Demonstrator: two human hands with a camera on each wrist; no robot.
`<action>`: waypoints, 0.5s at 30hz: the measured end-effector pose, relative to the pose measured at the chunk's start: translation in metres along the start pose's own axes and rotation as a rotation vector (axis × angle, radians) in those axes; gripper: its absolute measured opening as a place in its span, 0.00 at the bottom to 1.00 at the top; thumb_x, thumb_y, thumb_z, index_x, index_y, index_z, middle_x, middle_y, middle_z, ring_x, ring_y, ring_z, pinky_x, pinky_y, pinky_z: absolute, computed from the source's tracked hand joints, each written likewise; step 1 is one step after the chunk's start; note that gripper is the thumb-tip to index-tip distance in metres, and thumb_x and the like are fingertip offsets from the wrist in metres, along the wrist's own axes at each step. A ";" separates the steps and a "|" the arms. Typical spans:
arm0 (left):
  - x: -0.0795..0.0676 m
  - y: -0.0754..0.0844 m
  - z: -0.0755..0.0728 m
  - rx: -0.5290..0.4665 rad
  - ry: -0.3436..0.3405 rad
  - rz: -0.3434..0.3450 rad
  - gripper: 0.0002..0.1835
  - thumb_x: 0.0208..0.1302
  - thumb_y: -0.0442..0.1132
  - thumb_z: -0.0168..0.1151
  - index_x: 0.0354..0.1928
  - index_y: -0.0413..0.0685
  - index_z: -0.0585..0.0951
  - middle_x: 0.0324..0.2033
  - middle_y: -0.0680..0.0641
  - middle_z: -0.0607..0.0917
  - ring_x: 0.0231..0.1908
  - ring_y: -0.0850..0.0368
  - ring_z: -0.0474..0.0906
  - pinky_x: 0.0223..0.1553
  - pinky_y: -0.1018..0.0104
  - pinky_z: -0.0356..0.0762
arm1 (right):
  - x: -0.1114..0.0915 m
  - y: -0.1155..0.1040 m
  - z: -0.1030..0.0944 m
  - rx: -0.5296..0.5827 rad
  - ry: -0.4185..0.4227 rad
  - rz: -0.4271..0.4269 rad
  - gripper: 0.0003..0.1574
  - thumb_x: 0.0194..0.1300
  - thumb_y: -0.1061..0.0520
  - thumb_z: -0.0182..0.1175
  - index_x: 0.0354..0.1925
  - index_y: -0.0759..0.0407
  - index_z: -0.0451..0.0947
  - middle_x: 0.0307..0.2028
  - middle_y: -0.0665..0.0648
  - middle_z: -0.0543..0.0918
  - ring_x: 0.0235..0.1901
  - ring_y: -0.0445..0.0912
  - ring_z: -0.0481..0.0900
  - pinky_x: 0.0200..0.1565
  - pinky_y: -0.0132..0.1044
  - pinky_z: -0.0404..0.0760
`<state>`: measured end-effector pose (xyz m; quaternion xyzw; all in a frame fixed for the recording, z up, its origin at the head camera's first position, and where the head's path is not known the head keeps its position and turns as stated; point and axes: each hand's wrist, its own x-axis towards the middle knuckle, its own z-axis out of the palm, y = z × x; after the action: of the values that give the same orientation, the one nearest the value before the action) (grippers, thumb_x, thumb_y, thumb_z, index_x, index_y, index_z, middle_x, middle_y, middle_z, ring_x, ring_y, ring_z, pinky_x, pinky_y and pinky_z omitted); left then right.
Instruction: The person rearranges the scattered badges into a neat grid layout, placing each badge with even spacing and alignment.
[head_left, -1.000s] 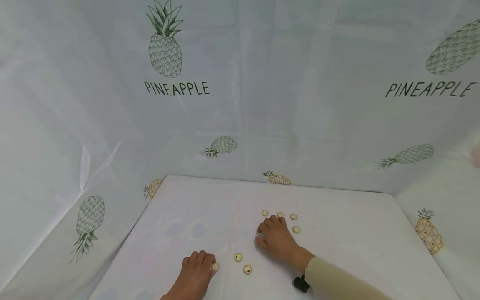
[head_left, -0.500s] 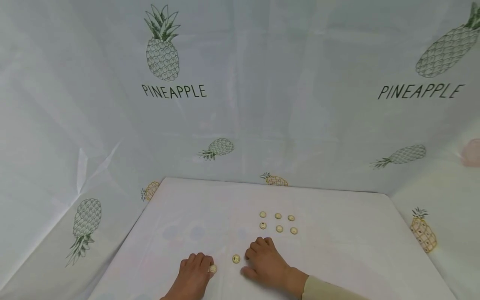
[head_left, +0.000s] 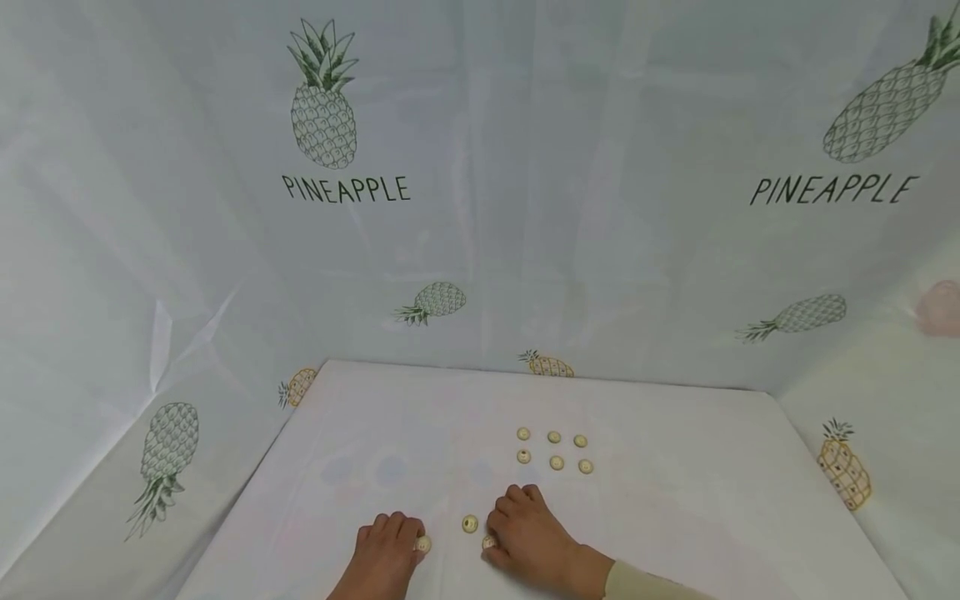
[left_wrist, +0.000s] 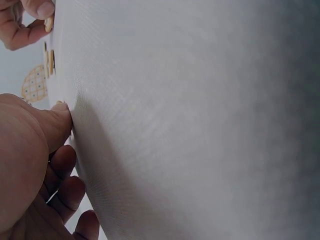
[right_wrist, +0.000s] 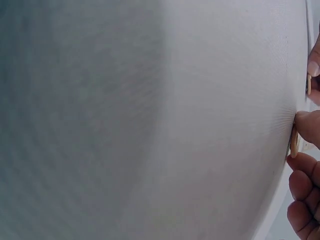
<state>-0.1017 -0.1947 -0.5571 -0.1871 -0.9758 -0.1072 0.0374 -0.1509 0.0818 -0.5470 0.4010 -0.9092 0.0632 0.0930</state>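
Note:
My left hand [head_left: 382, 554] rests low on the white table, pinching a small round pale wooden disc [head_left: 423, 544] between thumb and fingers. The thumb of that hand [left_wrist: 37, 150] lies against the cloth. To its right, my right hand [head_left: 536, 537] has its thumb and index finger on opposite edges of a second wooden disc [right_wrist: 294, 141], which lies close to the table surface. Between the hands sits a loose disc [head_left: 469, 523] with a dark mark on its face.
Beyond my right hand, several like discs [head_left: 557, 462] lie in two short rows. The white-covered table [head_left: 675, 467] ends at a hanging sheet [head_left: 525, 233] printed with pineapples, which encloses the back and sides.
My right hand has drawn back toward me from the rows of discs and now grips the disc near the front. The rows are uncovered. My left hand keeps its disc in place.

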 end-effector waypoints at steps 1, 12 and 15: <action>0.000 0.000 0.001 0.000 0.000 -0.001 0.17 0.62 0.45 0.78 0.47 0.54 0.80 0.37 0.58 0.74 0.38 0.60 0.68 0.39 0.57 0.69 | 0.000 0.000 0.000 0.000 0.009 -0.008 0.16 0.68 0.35 0.69 0.34 0.43 0.80 0.32 0.39 0.75 0.39 0.39 0.67 0.51 0.44 0.70; 0.001 -0.003 0.006 0.005 0.024 -0.011 0.17 0.61 0.46 0.78 0.45 0.55 0.80 0.35 0.59 0.73 0.36 0.62 0.64 0.37 0.58 0.68 | -0.009 0.013 -0.001 0.073 0.056 0.000 0.07 0.68 0.55 0.67 0.44 0.43 0.84 0.37 0.40 0.77 0.40 0.38 0.66 0.48 0.41 0.67; 0.002 -0.004 0.008 0.019 0.023 -0.017 0.17 0.61 0.48 0.78 0.45 0.56 0.80 0.35 0.58 0.72 0.35 0.62 0.64 0.37 0.57 0.68 | -0.009 0.014 -0.003 0.064 0.048 0.052 0.06 0.70 0.48 0.67 0.43 0.45 0.84 0.38 0.41 0.78 0.41 0.39 0.68 0.48 0.43 0.68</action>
<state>-0.1053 -0.1962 -0.5651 -0.1771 -0.9778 -0.1004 0.0492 -0.1553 0.0980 -0.5463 0.3783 -0.9144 0.1040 0.1001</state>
